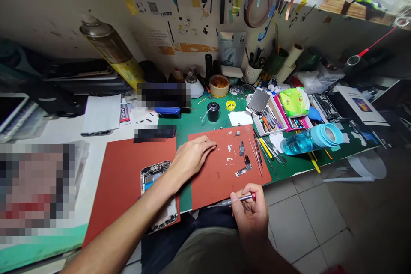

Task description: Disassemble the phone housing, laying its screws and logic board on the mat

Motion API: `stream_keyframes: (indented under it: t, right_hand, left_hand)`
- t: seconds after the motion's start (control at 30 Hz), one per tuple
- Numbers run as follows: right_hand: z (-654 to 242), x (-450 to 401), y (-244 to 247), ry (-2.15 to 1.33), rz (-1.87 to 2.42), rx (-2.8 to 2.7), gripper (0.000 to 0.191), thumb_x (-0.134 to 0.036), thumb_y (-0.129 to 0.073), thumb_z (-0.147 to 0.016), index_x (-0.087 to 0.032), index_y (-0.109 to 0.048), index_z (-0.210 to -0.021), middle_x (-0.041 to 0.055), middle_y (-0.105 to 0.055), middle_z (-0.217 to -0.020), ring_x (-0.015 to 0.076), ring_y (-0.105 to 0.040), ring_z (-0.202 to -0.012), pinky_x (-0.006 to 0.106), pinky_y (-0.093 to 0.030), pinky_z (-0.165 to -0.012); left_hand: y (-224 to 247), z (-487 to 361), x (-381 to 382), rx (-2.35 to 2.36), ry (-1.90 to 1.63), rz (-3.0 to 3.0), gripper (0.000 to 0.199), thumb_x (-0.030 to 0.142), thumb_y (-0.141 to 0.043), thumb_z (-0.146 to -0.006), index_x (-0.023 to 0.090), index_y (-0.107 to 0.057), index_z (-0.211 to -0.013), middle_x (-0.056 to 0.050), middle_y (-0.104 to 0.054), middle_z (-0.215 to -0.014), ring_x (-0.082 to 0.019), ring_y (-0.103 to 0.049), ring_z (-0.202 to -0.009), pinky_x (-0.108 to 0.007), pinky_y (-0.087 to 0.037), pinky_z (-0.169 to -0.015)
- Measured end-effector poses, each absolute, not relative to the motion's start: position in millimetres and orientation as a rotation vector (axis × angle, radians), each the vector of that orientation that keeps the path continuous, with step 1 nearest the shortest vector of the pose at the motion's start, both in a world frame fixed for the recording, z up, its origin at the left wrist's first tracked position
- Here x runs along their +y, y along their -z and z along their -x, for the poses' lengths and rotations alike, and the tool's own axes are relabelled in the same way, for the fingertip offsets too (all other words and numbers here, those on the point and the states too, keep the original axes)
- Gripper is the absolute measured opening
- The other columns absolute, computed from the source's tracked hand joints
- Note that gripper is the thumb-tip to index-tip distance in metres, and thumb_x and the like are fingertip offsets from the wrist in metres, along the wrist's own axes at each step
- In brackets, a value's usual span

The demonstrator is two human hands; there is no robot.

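My left hand (191,154) reaches over the right red-brown mat (208,184), its fingertips drawn together near the surface; whatever they pinch is too small to make out. Close by lie several tiny screws and metal pieces, a small grey part (242,149) and a dark flex-cable part (246,165). In my right hand (253,214) is a screwdriver (239,199) with a red end cap, gripped between thumb and fingers at the mat's front edge, its shaft pointing left. An opened phone (152,170) rests on the left mat (112,180), partly hidden by my left forearm.
Tweezers and thin tools (266,147) lie right of the mat, beside a blue water bottle (308,140). Behind stand a dark dispenser bottle (213,112), a yellow cap (230,105) and a tool box (272,122). A spray can (111,47) leans at the back left.
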State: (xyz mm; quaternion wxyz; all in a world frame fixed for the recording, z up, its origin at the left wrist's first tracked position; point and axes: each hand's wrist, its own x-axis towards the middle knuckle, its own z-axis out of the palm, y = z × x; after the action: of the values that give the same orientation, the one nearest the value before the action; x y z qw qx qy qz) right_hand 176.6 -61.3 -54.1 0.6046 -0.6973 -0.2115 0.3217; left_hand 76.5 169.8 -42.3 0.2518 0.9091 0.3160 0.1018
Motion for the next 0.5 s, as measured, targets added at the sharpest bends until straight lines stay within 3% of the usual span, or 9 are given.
stream_keyframes:
  t: [0.17, 0.3, 0.37, 0.5]
  right_hand:
    - [-170, -58, 50, -0.728, 1.657, -0.511, 0.033, -0.051, -0.071, -0.098, -0.026, -0.051, -0.095, -0.0043, -0.061, -0.068, 0.0124, -0.052, -0.055, 0.023, -0.047, -0.056]
    - [-169, -57, 49, -0.73, 1.663, -0.577, 0.031, -0.049, -0.071, -0.099, -0.025, -0.052, -0.096, -0.0029, -0.062, -0.07, 0.013, -0.055, -0.056, 0.024, -0.05, -0.057]
    - [-169, -57, 47, -0.735, 1.663, -0.649, 0.03, -0.047, -0.073, -0.099, -0.025, -0.053, -0.097, -0.0011, -0.065, -0.073, 0.0137, -0.059, -0.058, 0.025, -0.052, -0.058]
    - [-169, -49, 38, -0.671, 1.656, -0.868, 0.024, -0.039, -0.075, -0.099, -0.024, -0.057, -0.1, -0.0011, -0.066, -0.075, 0.0138, -0.064, -0.06, 0.024, -0.055, -0.059]
  left_hand:
    - [18, -28, 164, 0.963, -0.404, -2.42, 0.04, 0.043, -0.041, -0.112, 0.024, -0.077, -0.116, -0.007, -0.08, -0.111, -0.025, -0.076, -0.1, -0.035, -0.056, -0.088]
    - [3, 24, 132, 1.216, -0.587, -2.269, 0.04, 0.055, -0.052, -0.109, 0.026, -0.072, -0.09, 0.001, -0.077, -0.086, -0.019, -0.072, -0.075, -0.029, -0.051, -0.071]
    - [5, 49, 109, 1.327, -0.692, -2.235, 0.037, 0.053, -0.058, -0.107, 0.025, -0.067, -0.084, 0.004, -0.07, -0.074, -0.015, -0.064, -0.061, -0.028, -0.047, -0.063]
    - [21, 86, 68, 1.364, -0.806, -2.237, 0.015, 0.036, -0.064, -0.106, 0.025, -0.068, -0.098, 0.002, -0.071, -0.083, -0.014, -0.063, -0.065, -0.026, -0.049, -0.067]
